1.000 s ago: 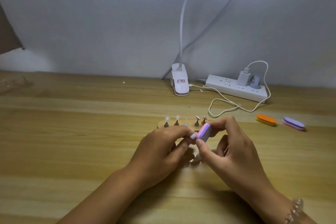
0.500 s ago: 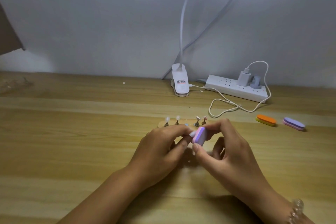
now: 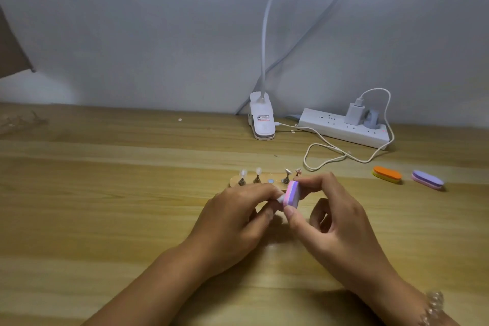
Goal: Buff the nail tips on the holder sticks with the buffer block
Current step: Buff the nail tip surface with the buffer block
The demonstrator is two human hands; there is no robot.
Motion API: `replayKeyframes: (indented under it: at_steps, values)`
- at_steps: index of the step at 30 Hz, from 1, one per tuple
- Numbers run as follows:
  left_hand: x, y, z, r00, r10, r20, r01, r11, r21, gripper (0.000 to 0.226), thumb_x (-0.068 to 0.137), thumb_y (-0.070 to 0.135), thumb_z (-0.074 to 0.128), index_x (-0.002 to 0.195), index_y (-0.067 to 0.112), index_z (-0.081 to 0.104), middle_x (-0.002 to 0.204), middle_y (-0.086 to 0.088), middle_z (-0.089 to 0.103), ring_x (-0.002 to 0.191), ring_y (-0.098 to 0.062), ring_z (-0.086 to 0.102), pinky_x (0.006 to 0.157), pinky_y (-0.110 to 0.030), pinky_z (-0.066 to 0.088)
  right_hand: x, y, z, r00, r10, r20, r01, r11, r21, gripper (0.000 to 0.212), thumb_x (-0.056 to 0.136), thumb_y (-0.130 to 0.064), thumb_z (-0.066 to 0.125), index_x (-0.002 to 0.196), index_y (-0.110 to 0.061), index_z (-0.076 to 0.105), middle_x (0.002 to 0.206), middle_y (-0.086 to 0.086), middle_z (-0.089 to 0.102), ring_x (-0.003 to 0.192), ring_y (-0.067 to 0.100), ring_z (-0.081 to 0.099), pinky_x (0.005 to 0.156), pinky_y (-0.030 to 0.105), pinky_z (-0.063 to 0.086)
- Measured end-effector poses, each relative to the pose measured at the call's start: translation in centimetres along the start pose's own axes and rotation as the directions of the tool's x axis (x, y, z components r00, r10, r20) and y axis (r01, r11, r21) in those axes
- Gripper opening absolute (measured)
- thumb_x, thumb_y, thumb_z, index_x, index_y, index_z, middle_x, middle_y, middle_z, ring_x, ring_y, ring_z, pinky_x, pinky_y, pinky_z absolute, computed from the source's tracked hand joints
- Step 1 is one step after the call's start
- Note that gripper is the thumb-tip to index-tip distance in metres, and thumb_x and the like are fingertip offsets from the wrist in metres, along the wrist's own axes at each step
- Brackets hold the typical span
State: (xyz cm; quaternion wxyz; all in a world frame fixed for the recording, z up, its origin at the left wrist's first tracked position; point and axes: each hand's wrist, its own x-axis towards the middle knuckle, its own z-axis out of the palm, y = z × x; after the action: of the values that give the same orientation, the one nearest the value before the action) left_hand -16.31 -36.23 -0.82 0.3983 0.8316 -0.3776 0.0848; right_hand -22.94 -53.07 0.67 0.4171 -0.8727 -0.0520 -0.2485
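Nail tip and buffer block meet in the gap between the two hands, raised a little above the table. The left hand has its fingers curled round the nail tip, and only the whitish end pokes out toward the right; the stick it presumably sits on is hidden inside the grip. The right hand pinches the block by its two ends, thumb below and forefinger on top, with its pink and purple edge turned against the tip.

The tip looks thin, light and fairly brittle, likely to flex or pop loose under a hard stroke, so it is best held low and close to its mount. The block looks like light foam, slightly soft and grippy, easy to steer from its ends.

Just beyond the left knuckles stands the wooden holder base, with four holder sticks upright on it and one bare spot. Farther off to the right lie an orange buffer and a purple buffer. Farthest away, a lamp clip and a power strip sit by the wall
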Motion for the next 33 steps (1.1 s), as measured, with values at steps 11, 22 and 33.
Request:
replayKeyframes:
  at_steps: [11, 22, 33]
  values:
    - [0.20, -0.02, -0.07, 1.000, 0.006, -0.020, -0.007, 0.999, -0.054, 0.029, 0.088, 0.042, 0.041, 0.111, 0.038, 0.058, 0.081, 0.034, 0.058, 0.056, -0.001, 0.050, 0.056, -0.027, 0.039, -0.08, -0.18, -0.16, 0.998, -0.003, 0.066, -0.005, 0.993, 0.115, 0.021, 0.082, -0.026, 0.071, 0.097, -0.024, 0.056, 0.096, -0.011, 0.066, 0.047, 0.016, 0.052, 0.050, 0.022, 0.040]
    - [0.08, -0.13, -0.06, 1.000, -0.006, -0.003, 0.006, 0.999, -0.048, 0.022, 0.092, 0.028, 0.050, 0.107, 0.037, 0.062, 0.079, 0.035, 0.058, 0.054, 0.003, 0.051, 0.055, -0.025, 0.036, -0.04, -0.27, -0.40, 0.995, 0.015, 0.096, -0.028, 0.991, 0.130, 0.022, 0.075, -0.027, 0.064, 0.095, -0.023, 0.058, 0.088, -0.010, 0.064, 0.046, 0.014, 0.051, 0.047, 0.022, 0.040]
    - [0.15, -0.21, -0.15, 0.999, -0.037, -0.006, 0.036, 0.996, -0.085, 0.025, 0.091, 0.034, 0.046, 0.106, 0.033, 0.066, 0.087, 0.022, 0.065, 0.055, -0.004, 0.053, 0.056, -0.034, 0.047, -0.22, -0.54, -0.34, 0.993, -0.027, 0.112, 0.017, 0.996, 0.088, 0.026, 0.074, -0.034, 0.063, 0.095, -0.022, 0.057, 0.084, -0.013, 0.063, 0.047, 0.014, 0.052, 0.050, 0.017, 0.038]
